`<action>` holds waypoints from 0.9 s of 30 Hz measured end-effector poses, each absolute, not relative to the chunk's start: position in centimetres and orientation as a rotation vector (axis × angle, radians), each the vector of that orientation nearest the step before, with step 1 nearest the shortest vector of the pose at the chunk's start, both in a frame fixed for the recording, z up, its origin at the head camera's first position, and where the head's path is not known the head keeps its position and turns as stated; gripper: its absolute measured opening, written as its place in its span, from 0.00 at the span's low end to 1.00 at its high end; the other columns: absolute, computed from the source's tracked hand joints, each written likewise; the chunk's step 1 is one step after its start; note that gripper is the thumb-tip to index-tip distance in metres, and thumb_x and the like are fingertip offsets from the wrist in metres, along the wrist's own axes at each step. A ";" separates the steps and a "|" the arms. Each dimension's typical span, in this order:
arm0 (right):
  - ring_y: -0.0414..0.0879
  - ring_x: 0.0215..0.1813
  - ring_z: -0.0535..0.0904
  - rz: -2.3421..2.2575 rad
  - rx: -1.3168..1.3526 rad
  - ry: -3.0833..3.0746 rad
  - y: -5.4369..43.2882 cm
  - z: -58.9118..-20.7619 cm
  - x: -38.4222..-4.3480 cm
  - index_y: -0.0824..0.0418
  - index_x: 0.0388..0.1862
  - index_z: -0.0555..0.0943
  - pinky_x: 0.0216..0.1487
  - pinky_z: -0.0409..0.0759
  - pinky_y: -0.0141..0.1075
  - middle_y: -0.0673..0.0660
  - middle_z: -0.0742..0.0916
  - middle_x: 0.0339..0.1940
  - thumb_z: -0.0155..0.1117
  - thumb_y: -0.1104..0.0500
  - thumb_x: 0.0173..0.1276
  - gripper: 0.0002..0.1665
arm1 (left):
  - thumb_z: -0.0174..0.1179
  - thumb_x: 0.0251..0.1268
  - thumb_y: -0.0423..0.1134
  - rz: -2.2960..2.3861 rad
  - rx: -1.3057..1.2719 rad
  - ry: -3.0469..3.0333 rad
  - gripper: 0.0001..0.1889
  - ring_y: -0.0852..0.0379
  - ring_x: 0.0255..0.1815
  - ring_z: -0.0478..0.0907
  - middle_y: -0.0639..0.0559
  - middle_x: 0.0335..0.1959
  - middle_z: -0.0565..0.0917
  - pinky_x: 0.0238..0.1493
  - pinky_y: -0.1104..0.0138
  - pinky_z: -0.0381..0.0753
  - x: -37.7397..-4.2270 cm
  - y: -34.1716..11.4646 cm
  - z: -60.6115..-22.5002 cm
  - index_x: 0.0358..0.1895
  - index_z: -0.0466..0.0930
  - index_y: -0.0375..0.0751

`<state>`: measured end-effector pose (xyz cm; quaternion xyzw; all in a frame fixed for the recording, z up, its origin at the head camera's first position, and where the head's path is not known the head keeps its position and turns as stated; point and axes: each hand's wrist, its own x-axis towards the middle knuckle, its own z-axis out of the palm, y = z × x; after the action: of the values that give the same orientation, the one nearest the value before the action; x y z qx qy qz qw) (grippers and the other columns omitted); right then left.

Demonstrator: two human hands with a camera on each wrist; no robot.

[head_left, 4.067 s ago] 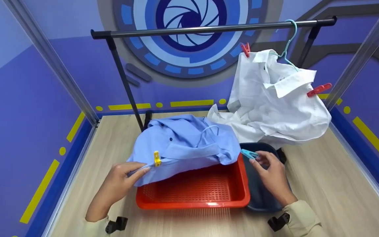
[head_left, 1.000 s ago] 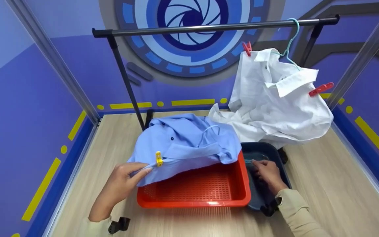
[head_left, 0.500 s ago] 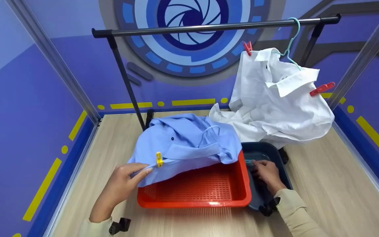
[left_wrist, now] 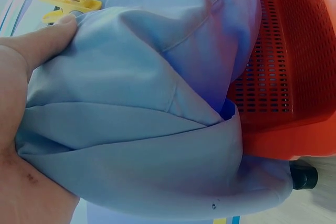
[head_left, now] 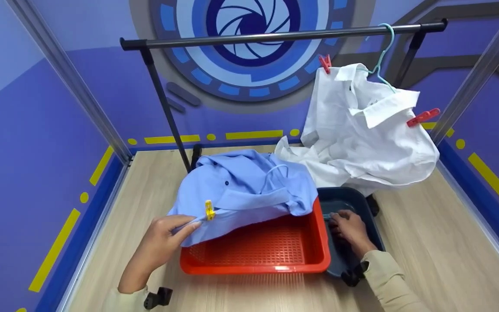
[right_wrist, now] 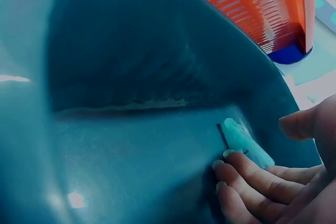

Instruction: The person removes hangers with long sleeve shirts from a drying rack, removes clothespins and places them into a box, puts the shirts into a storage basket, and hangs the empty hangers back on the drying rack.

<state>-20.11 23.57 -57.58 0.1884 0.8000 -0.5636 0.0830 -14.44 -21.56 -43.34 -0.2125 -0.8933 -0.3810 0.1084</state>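
My left hand [head_left: 163, 238] pinches the edge of a light blue shirt [head_left: 249, 186], which is draped over the red basket [head_left: 256, 268]. A yellow clothespin [head_left: 209, 210] grips the shirt just beyond those fingertips; the left wrist view shows the same yellow clothespin [left_wrist: 68, 3] by the thumb. My right hand [head_left: 351, 229] is down inside the dark blue basin [head_left: 375, 234]. In the right wrist view a teal clothespin [right_wrist: 244, 142] lies on the basin floor beside the fingertips. The thumb [right_wrist: 299, 124] stands well apart from the fingers, and nothing is between them.
Behind stands a black clothes rack [head_left: 249, 40]. From its right end a white shirt [head_left: 366, 130] hangs on a mint hanger [head_left: 387, 52], with a red clothespin [head_left: 325, 64] and another red clothespin [head_left: 423, 117] at its shoulders. Panelled walls enclose the table.
My right hand has carried the teal clothespin from beside the blue shirt down into the basin, and its fingers have now let go. The left hand keeps its hold on the shirt.
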 end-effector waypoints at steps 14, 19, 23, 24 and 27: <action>0.43 0.34 0.85 -1.734 0.578 2.389 24.2 -57.3 -19.5 0.71 0.64 0.66 0.36 0.82 0.34 0.66 0.87 0.47 0.54 0.52 0.73 0.30 | 0.67 0.58 0.36 -1.074 -0.569 -2.604 0.05 0.65 0.36 0.83 0.59 0.35 0.88 0.42 0.66 0.84 -14.5 -21.5 -43.6 0.37 0.89 0.46; 0.45 0.35 0.86 -1.758 0.579 2.397 24.2 -57.1 -19.3 0.71 0.63 0.67 0.37 0.82 0.35 0.68 0.86 0.48 0.54 0.52 0.74 0.28 | 0.67 0.59 0.36 -1.073 -0.535 -2.598 0.04 0.67 0.32 0.80 0.61 0.30 0.87 0.38 0.68 0.83 -14.6 -21.4 -43.5 0.35 0.89 0.47; 0.46 0.36 0.86 -1.755 0.583 2.411 24.1 -57.0 -19.2 0.70 0.61 0.69 0.37 0.82 0.36 0.68 0.86 0.47 0.53 0.52 0.74 0.26 | 0.67 0.59 0.36 -1.103 -0.492 -2.621 0.04 0.68 0.27 0.75 0.65 0.24 0.81 0.34 0.72 0.79 -14.5 -21.4 -43.3 0.35 0.89 0.47; 0.46 0.36 0.86 -1.745 0.578 2.418 24.1 -57.0 -19.2 0.69 0.61 0.69 0.38 0.82 0.36 0.68 0.86 0.47 0.53 0.52 0.74 0.26 | 0.67 0.59 0.35 -1.106 -0.482 -2.623 0.04 0.68 0.26 0.74 0.66 0.23 0.80 0.34 0.72 0.78 -14.5 -21.4 -43.3 0.35 0.89 0.47; 0.47 0.37 0.86 -1.732 0.577 2.439 24.0 -56.8 -19.0 0.68 0.61 0.69 0.38 0.82 0.37 0.68 0.86 0.47 0.53 0.52 0.74 0.25 | 0.67 0.59 0.35 -1.106 -0.460 -2.623 0.04 0.67 0.25 0.73 0.65 0.23 0.81 0.34 0.73 0.78 -14.5 -21.3 -43.3 0.36 0.89 0.47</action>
<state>-19.00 24.04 -56.84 0.1891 0.7997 -0.5679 0.0475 -14.55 -21.33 -43.29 -0.1583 -0.9020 -0.3805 0.1288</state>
